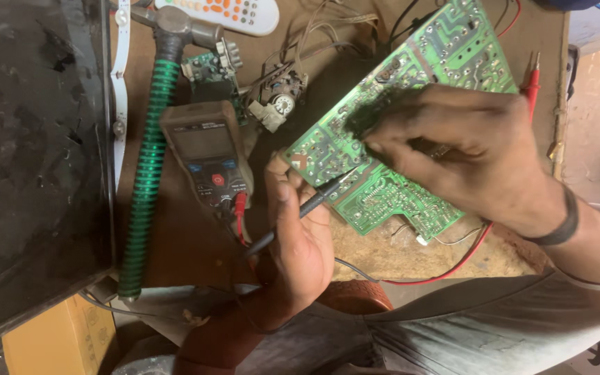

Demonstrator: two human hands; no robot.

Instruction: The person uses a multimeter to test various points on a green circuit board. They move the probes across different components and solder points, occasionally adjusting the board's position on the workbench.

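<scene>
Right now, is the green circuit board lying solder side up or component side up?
Solder side up: the green circuit board shows traces and solder pads, no components on top.

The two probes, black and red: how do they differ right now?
The black probe is held in the left hand, its tip touching the green circuit board; the red probe lies loose on the table past the board's far edge, apart from the right hand, which presses on the board. The black one slants across the hand; the red one lies nearly straight. Both are slim, pointed test leads.
</scene>
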